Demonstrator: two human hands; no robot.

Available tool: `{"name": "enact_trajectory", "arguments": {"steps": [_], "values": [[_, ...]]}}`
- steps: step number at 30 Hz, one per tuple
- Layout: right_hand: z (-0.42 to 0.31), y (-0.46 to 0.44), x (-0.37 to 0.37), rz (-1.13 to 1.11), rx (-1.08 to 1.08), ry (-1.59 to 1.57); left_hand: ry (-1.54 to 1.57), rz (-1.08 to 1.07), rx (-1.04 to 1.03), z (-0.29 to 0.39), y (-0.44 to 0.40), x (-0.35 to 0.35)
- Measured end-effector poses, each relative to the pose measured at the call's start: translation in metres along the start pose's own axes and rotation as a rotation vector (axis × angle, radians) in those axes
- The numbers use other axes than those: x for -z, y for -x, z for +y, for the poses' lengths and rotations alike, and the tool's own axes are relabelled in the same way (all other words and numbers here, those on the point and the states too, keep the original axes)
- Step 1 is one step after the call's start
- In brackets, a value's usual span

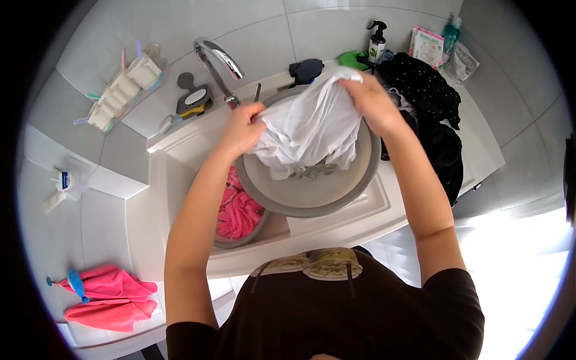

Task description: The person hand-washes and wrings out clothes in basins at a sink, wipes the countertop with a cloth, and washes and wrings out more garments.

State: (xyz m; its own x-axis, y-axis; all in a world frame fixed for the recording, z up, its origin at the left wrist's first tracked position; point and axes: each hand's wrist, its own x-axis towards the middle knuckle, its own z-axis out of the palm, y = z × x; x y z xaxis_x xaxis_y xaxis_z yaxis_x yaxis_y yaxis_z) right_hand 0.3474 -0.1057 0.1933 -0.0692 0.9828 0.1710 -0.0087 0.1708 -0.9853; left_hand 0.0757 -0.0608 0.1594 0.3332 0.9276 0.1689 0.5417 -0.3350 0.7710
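Cloth [312,123] in both hands [242,129] [373,103]; basin [312,208] below

Two hands [242,129] [373,103], two basins [294,211] [237,244]

Pale grey tiled wall [336,33] with thin joint lines rises beyond the left grip [243,129] and right grip [372,105], curving around both sides through the wide lens. Below both is a white surface [480,147] with a sunken sink. Left of the left grip, a light ledge [119,179] juts out. Right of the right grip, nearer the body, strong light whitens the pale floor [510,270].
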Motion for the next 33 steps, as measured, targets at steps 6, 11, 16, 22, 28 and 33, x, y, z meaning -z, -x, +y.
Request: {"name": "enact_trajectory", "arguments": {"steps": [6, 11, 16, 22, 28, 33], "values": [[-0.047, 0.003, 0.002, 0.000, 0.250, 0.225, -0.032, 0.261, -0.314, 0.025, -0.003, 0.024], [-0.029, -0.006, 0.006, -0.075, 0.266, 0.337, 0.164, 0.305, -0.052, 0.032, 0.009, 0.033], [0.030, -0.018, -0.005, -0.152, 0.189, 0.653, 0.600, 0.257, 0.086, 0.022, 0.015, 0.028], [0.119, -0.006, -0.054, -0.560, 0.252, 0.850, 0.248, 0.303, -0.058, -0.032, -0.001, 0.005], [0.150, 0.012, -0.092, -0.932, -0.190, 1.331, -0.578, -0.347, -0.039, -0.063, 0.015, -0.029], [0.182, 0.023, -0.079, -0.981, -0.029, 1.483, -0.735, -0.648, 0.050, -0.081, 0.027, -0.080]]}}
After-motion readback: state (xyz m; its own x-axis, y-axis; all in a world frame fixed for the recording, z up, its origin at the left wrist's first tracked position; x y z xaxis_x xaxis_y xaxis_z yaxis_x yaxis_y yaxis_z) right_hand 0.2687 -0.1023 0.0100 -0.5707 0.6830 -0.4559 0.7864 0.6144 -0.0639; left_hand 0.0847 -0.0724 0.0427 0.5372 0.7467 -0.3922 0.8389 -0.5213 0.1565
